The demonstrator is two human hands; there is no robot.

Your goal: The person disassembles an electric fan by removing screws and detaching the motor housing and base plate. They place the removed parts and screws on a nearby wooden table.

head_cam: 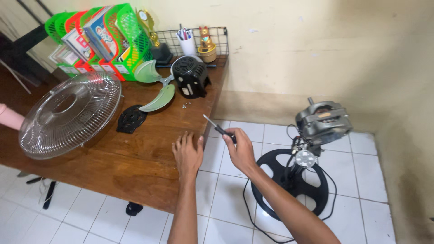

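On the far left of the wooden table [135,158] I see a round wire fan guard [68,113] lying flat, its rim reaching the table's left edge. Just right of it lies a small black perforated plate [131,119], then a pale green fan blade [156,88], and a black motor cover [190,77] towards the back right corner, with green and red file trays [97,38] and a wire rack [194,38] along the back edge. My left hand [187,155] rests palm down on the table near its right edge, fingers together and pointing away from me, holding nothing. My right hand [239,149] hovers just past that edge over the white tiled floor [361,180], curled round the dark handle of a screwdriver [219,129]; its thin metal shaft slants up and left, tip above the table's right edge. Further right stands the stripped fan motor [323,121], grey and bare, on its stand above a round black base [289,180] on the floor, close to the wall.
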